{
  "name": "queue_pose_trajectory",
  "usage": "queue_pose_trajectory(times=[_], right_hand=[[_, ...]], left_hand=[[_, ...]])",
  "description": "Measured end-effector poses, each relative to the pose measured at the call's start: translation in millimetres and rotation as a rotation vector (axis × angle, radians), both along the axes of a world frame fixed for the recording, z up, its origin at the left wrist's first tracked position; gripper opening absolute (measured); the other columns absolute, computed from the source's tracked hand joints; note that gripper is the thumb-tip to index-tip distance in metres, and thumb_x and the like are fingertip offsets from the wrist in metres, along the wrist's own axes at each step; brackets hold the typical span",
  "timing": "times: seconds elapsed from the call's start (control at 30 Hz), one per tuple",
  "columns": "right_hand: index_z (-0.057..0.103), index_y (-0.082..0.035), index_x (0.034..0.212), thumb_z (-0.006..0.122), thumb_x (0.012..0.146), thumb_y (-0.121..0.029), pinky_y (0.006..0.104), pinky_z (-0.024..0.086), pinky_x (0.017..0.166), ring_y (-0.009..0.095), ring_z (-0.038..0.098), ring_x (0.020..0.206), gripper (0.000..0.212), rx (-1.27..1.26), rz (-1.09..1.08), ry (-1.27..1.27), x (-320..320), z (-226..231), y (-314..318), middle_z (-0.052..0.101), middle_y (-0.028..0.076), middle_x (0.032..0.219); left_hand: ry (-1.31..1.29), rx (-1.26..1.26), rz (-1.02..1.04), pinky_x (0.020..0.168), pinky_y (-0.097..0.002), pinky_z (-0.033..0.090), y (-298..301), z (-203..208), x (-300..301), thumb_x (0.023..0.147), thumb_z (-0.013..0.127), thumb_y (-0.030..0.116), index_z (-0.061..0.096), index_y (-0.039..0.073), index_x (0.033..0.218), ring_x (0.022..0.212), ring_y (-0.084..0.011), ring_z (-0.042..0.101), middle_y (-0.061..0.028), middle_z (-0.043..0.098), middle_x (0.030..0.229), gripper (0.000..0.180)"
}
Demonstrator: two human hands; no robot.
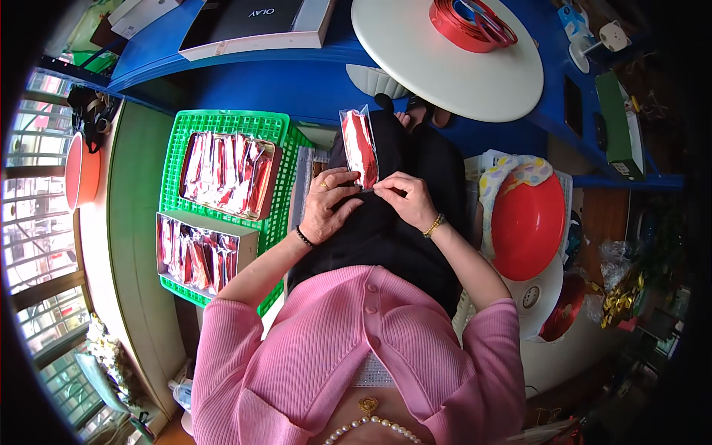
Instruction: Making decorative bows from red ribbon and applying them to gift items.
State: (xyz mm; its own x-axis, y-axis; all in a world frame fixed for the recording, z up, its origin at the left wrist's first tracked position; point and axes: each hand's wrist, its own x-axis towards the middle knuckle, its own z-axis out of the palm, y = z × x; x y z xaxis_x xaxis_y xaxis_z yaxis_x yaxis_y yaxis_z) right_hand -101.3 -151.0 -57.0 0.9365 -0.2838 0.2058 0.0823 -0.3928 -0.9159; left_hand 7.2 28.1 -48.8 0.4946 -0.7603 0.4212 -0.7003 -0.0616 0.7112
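A narrow clear plastic packet with something red and shiny inside lies over my lap, its long side pointing away from me. My left hand grips its near end, fingers bent over the lower left edge. At the lower right corner, the thumb and forefinger of my right hand pinch the packet's edge. What exactly is inside the sleeve cannot be made out.
Left of me, a green plastic basket bears two boxes of similar packets. A white round board with red ribbon rolls stands ahead on a blue table. A red basin sits at right.
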Motion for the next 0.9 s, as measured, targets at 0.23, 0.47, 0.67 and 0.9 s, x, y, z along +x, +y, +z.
queue_pose_trajectory(times=[0.23, 0.47, 0.67, 0.9], right_hand=[[0.067, 0.001, 0.085, 0.064, 0.083, -0.012, 0.0187, 0.043, 0.051, 0.004, 0.054, 0.055, 0.014, 0.462, 0.057, 0.474, 8.8, 10.3, -2.3, 0.06, -0.002, 0.067], [0.067, 0.002, 0.083, 0.065, 0.08, -0.015, 0.0203, 0.046, 0.051, 0.006, 0.055, 0.054, 0.017, 0.526, 0.045, 0.523, 11.5, 5.6, -1.1, 0.063, 0.002, 0.068], [0.066, 0.003, 0.077, 0.066, 0.08, -0.02, 0.021, 0.046, 0.049, 0.008, 0.059, 0.053, 0.023, 0.351, -0.001, 0.494, 15.8, 18.7, 6.9, 0.061, 0.002, 0.063], [0.062, 0.003, 0.063, 0.066, 0.082, -0.028, 0.0223, 0.043, 0.041, 0.009, 0.057, 0.045, 0.036, 0.307, -0.117, 0.521, 22.7, 19.5, 13.5, 0.055, 0.003, 0.05]], left_hand=[[0.398, -0.008, 0.452, 0.086, -0.0356, 0.041, -14.3, -10.6, -22.0, 0.07, 0.071, 0.011, 0.065, 0.0, 0.07, 0.099, -0.0269, 0.054, -0.0143, 0.059, 0.102, 0.013], [0.511, 0.039, 0.525, 0.087, -0.035, 0.042, -14.3, -11.5, -26.4, 0.072, 0.07, 0.012, 0.065, -0.001, 0.068, 0.102, -0.0274, 0.054, -0.0174, 0.057, 0.108, 0.015], [0.55, 0.028, 0.54, 0.088, -0.0357, 0.042, -10.8, -16.5, -27.5, 0.072, 0.067, 0.011, 0.063, -0.002, 0.066, 0.102, -0.0283, 0.054, -0.0195, 0.057, 0.109, 0.015], [0.531, 0.054, 0.536, 0.088, -0.0342, 0.041, -12.9, -17.8, -28.1, 0.073, 0.065, 0.011, 0.06, -0.002, 0.064, 0.105, -0.0269, 0.053, -0.0204, 0.057, 0.108, 0.017]])
